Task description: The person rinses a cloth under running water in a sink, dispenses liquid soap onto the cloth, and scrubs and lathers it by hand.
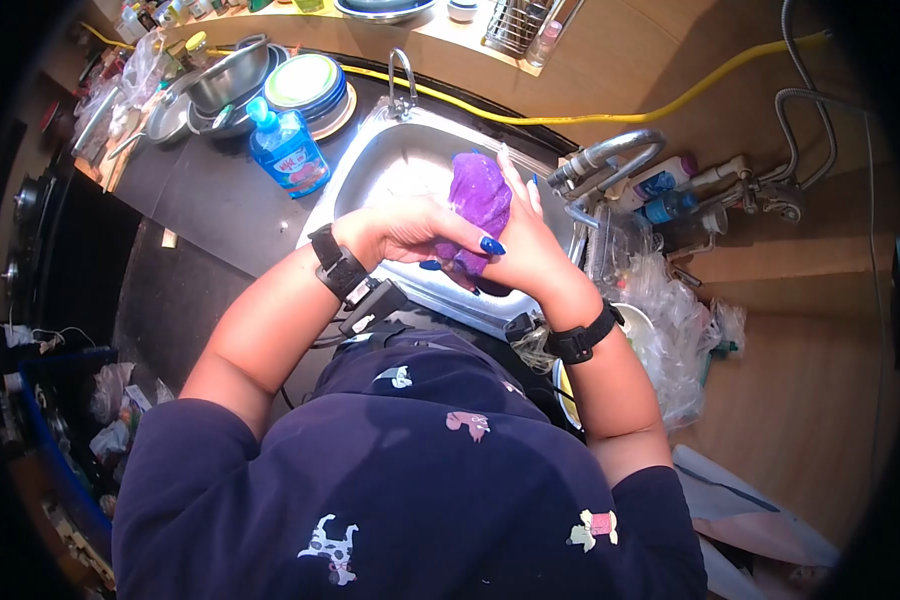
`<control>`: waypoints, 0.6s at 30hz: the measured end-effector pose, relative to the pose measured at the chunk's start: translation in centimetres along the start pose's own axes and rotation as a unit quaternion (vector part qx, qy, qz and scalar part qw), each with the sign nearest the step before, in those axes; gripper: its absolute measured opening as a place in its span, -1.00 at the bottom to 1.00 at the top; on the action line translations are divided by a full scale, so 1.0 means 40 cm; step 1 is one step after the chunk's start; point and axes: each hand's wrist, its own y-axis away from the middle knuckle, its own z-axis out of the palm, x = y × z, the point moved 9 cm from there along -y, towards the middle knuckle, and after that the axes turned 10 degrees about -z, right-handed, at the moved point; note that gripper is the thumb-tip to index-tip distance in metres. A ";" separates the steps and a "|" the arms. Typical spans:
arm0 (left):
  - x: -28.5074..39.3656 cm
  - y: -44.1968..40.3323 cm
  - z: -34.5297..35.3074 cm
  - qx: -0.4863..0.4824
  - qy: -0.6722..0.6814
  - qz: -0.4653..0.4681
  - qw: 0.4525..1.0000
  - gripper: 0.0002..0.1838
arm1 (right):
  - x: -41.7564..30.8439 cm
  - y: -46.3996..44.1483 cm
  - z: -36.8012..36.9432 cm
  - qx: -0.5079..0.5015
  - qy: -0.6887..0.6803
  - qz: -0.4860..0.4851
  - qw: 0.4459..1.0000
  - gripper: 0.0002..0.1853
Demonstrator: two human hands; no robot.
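I see left hand [400,228] pinching purple cloth [479,192] against outstretched right hand [525,242]. Looks midway; cloth not set down yet.

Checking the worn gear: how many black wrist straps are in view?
2: one wrist strap just behind the left hand, another strap just behind the right hand. No others show.

On my feed I have room to pass over the dark counter [195,212] left of the sink [375,165], until the soap bottle [290,155] beside its rim blocks me, plates [300,80] stacked behind. The basin beyond the left hand [405,230] leaves a gap; a small tap [402,75] guards its far corner, a large curved tap [610,150] the right.
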 end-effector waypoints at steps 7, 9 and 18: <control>0.030 -0.001 0.020 0.043 -0.053 0.079 0.994 -0.58 | -0.002 -0.001 -0.001 0.017 -0.079 0.000 0.997 0.00; 0.025 0.000 0.016 0.061 -0.071 0.065 0.993 -0.58 | 0.004 0.001 0.004 0.006 -0.086 0.008 0.996 0.03; 0.096 0.022 0.020 0.196 -0.321 0.190 0.907 -0.69 | 0.029 0.022 0.022 0.037 -0.253 0.019 0.966 0.00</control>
